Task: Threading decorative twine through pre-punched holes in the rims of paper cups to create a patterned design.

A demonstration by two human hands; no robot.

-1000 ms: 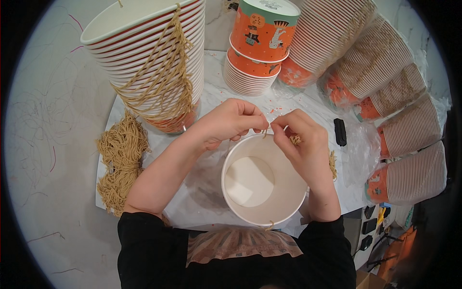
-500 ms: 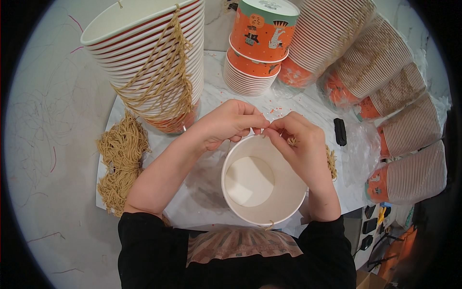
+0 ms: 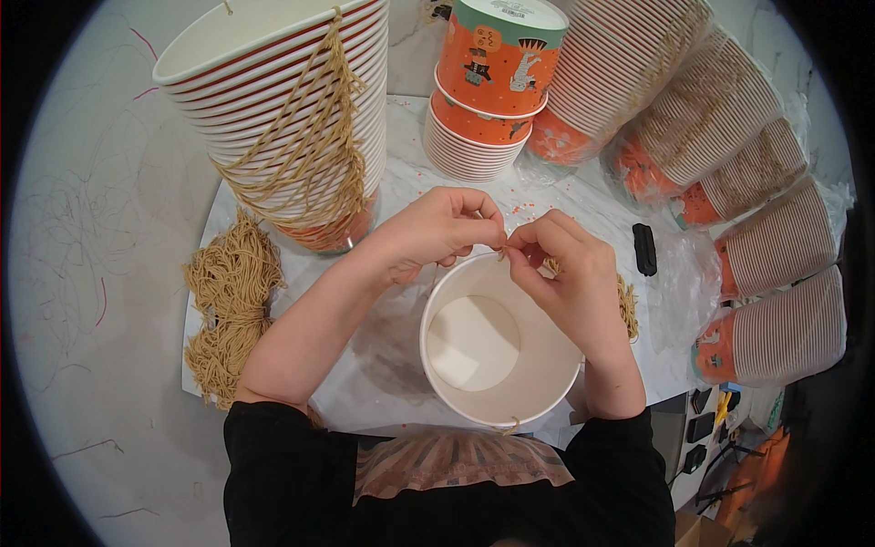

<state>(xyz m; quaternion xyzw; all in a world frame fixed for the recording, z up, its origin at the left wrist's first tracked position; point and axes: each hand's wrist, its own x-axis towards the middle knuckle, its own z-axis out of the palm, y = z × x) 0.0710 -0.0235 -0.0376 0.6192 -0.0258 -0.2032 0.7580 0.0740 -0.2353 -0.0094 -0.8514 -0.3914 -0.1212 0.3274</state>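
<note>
In the head view, a white, smooth-walled tub [image 3: 551,342] stands mouth up before the person, its round rim rolled and its inside matte like coated paper. The left hand [image 3: 447,228] and right hand [image 3: 567,260] meet at its far rim; both sets of fingertips are pinched narrow at a scrap of tan twisted cord [image 3: 502,256], though which hand grips the end I cannot tell. More cord shows under the right palm, and a loop crosses the near rim.

Left lies a shaggy, tied bundle [image 3: 232,273]; behind it leans a tall stack [image 3: 223,123] of ribbed white rims, draped with slack tan strands. Glossy orange-and-green tubs [image 3: 499,68] stand farther back. Film-wrapped stacks [image 3: 788,324] fan out along the right, and the table [image 3: 360,378] is marble-patterned.

Compared with one second ago, the fingertips sit closer together and less of the cord under the right palm shows; tub, bundle and stacks have stayed put.
</note>
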